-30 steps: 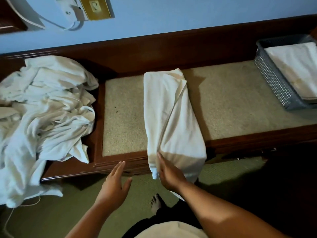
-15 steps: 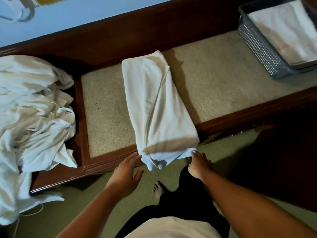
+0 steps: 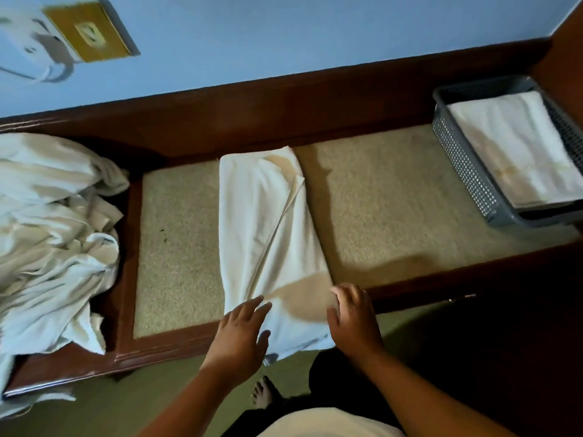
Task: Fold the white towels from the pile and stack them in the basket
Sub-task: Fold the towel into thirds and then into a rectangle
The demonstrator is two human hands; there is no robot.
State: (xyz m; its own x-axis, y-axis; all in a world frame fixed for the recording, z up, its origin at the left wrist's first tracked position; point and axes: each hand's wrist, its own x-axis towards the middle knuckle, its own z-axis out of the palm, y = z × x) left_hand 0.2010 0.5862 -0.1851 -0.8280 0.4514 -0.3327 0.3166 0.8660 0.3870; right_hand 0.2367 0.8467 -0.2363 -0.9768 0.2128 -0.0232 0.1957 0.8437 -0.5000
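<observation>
Both forearms reach forward from the bottom edge, bare. Between them a bare foot (image 3: 262,395) stands on dull green floor (image 3: 110,405).

Left hand (image 3: 239,335): palm down, fingers straight and a little spread, holding nothing. Fingertips lie on the near left part of the towel (image 3: 271,234), thumb out to the right over the cloth.

Right hand (image 3: 353,323): back of hand up, fingers bent at the knuckles, tips against the towel's near right edge. Cannot tell whether they pinch the cloth or only touch it.

Towel: white terry, folded into a long narrow strip that runs from the front rail towards the back. Its near end hangs over the front rail, with a stitched hem at the bottom. One flap edge crosses it slantwise from upper right to lower left. Soft creases at the far end.

Bench (image 3: 394,200): dark reddish polished wood frame with a moulded front rail, set with a flat beige pad, nubbly like short-pile carpet. The towel lies about mid-pad.

Pile (image 3: 50,231): unfolded white towels, crumpled and heaped at the bench's left end, spilling over the front towards the floor. Well apart from the strip.

Basket (image 3: 463,171): grey plastic, rectangular, walls perforated in a fine grid, at the bench's far right. Inside it a flat stack (image 3: 517,152) of folded white cloth, faintly yellowed in patches.

Behind: a wooden back rail, then a pale blue wall (image 3: 284,42) carrying a brass-coloured plate (image 3: 88,31), blurred.
</observation>
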